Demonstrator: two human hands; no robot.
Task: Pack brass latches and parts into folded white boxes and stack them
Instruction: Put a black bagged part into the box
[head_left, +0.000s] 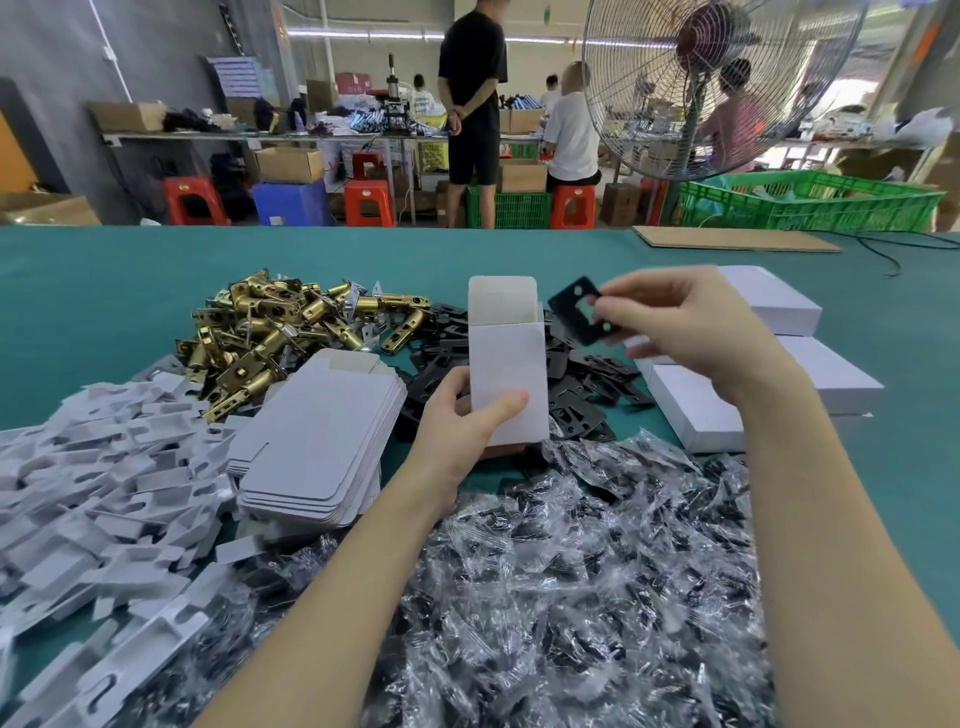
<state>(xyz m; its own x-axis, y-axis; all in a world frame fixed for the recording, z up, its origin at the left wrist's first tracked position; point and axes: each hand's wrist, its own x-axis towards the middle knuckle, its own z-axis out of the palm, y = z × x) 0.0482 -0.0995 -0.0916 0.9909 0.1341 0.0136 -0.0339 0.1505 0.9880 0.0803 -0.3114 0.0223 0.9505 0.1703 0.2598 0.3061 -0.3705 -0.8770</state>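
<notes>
We hold an upright white box (506, 374) in our left hand (462, 415), thumb across its front, its top flap standing open. Our right hand (680, 322) pinches a flat black plate (579, 310) by its lower corner, just beside the open mouth of the box — not yet inside. Behind the box, toward the far edge of the green counter (104, 291), lies a heap of brass latches (270, 332), with loose black plates (582, 379) spread under and around the box. A stack of flat unfolded boxes (322, 441) sits just left of our left wrist; white card inserts (93, 467) crowd the near left corner. Small clear bags of dark parts (571, 582) cover the near edge between our forearms. Closed white boxes (769, 374) sit stacked at the right, partly behind our right hand.
</notes>
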